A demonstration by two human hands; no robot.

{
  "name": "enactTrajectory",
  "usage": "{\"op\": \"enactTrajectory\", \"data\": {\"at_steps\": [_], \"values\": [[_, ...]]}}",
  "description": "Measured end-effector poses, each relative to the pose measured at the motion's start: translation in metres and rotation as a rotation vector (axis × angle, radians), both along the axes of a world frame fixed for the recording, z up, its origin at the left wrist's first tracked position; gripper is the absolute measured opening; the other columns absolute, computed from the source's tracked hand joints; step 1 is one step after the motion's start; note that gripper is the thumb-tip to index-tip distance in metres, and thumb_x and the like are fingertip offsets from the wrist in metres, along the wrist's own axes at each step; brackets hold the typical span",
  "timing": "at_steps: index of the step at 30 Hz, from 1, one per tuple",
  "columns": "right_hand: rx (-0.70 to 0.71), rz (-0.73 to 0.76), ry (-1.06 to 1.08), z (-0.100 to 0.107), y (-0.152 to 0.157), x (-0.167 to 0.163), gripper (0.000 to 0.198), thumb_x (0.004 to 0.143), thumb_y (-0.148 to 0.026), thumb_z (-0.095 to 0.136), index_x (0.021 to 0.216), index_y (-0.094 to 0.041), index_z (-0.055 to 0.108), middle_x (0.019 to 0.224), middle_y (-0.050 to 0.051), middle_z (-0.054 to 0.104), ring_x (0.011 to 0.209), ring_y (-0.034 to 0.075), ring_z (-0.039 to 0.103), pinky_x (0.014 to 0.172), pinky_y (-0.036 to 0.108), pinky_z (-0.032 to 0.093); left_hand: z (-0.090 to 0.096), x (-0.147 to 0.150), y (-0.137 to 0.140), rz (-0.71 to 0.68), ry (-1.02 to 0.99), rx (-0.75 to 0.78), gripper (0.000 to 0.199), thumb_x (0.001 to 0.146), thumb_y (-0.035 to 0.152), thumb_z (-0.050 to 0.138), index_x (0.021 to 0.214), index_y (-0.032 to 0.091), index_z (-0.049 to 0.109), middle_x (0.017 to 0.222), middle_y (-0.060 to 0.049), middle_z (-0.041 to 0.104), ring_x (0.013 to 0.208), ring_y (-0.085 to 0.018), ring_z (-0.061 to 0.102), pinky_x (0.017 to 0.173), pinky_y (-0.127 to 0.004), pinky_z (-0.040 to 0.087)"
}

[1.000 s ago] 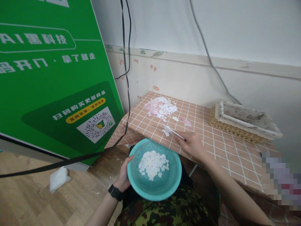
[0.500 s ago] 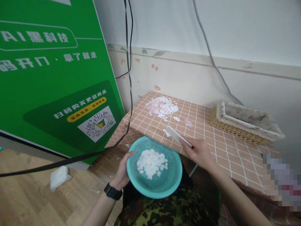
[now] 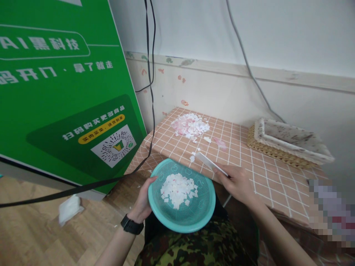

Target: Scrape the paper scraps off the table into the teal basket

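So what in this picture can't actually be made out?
Head view, the only one:
- The patch at the right edge is pixelated; what lies there is unreadable.
- The wicker basket: its lining hides the inside.
- The left hand: its fingers are behind the teal plastic colander.
- The flat white card in the right hand: the palm covers its near end.
- The white scraps on the checked tablecloth: too small to identify.

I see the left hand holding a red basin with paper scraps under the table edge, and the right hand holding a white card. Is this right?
Not quite: the basin is teal, not red, as the head view shows. The left hand holds it with paper scraps under the table edge, and the right hand holds a white card.
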State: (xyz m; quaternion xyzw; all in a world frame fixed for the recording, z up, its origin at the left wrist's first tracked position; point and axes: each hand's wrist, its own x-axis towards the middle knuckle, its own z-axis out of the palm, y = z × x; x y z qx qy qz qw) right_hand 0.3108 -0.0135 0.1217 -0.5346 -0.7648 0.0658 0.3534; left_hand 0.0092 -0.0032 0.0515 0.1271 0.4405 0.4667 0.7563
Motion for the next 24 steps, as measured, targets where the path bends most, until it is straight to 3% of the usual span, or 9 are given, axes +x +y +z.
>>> {"op": "enactTrajectory", "data": {"at_steps": [5,10,14,19,22,24], "values": [[-0.133,0.142,0.010,0.0036,0.0038,-0.0035,0.026,0.090,-0.029,0.051,0.105,-0.024,0.071,0.075,0.003,0.072,0.062,0.014,0.064,0.060,0.025,0.047,0.0062,-0.0004,0.0032,-0.014,-0.041,-0.001,0.020,0.079,0.027,0.062,0.086,0.010,0.069,0.080,-0.011,0.076,0.069,-0.024,0.070,0.073,-0.036,0.054],[-0.081,0.044,0.003,0.0015,0.0072,-0.0051,0.029,0.089,-0.029,0.050,0.109,-0.022,0.070,0.078,0.005,0.072,0.065,0.015,0.064,0.061,0.026,0.047,0.0061,-0.0018,0.0033,-0.034,-0.078,-0.007,0.023,0.080,0.028,0.060,0.089,0.009,0.069,0.083,-0.012,0.076,0.073,-0.024,0.070,0.074,-0.036,0.054],[-0.150,0.127,0.031,0.0042,0.0083,-0.0052,0.028,0.090,-0.030,0.050,0.108,-0.023,0.070,0.078,0.003,0.072,0.062,0.014,0.063,0.059,0.025,0.046,0.0046,-0.0018,0.0035,-0.029,-0.079,-0.001,0.022,0.080,0.028,0.061,0.086,0.009,0.070,0.075,-0.011,0.075,0.070,-0.025,0.070,0.073,-0.036,0.055],[-0.142,0.089,0.080,0.0089,0.0042,-0.0091,0.028,0.089,-0.032,0.052,0.107,-0.022,0.071,0.068,0.002,0.069,0.054,0.012,0.058,0.053,0.024,0.043,0.0063,-0.0014,0.0023,-0.017,-0.083,0.016,0.020,0.080,0.027,0.061,0.086,0.009,0.069,0.074,-0.010,0.075,0.069,-0.024,0.070,0.073,-0.035,0.054],[-0.228,0.168,0.106,0.0098,0.0029,-0.0101,0.028,0.089,-0.034,0.051,0.104,-0.023,0.072,0.073,0.002,0.070,0.057,0.012,0.060,0.055,0.023,0.043,0.0067,-0.0018,0.0015,-0.012,-0.088,0.013,0.017,0.079,0.026,0.062,0.084,0.011,0.069,0.075,-0.009,0.075,0.068,-0.023,0.070,0.071,-0.034,0.054],[-0.221,0.119,0.122,0.0083,0.0064,-0.0072,0.029,0.089,-0.035,0.051,0.103,-0.022,0.073,0.074,0.002,0.071,0.057,0.013,0.060,0.053,0.023,0.043,0.0060,-0.0020,0.0014,-0.015,-0.089,0.010,0.017,0.079,0.025,0.062,0.084,0.011,0.069,0.075,-0.009,0.075,0.067,-0.022,0.069,0.071,-0.034,0.054]]}}
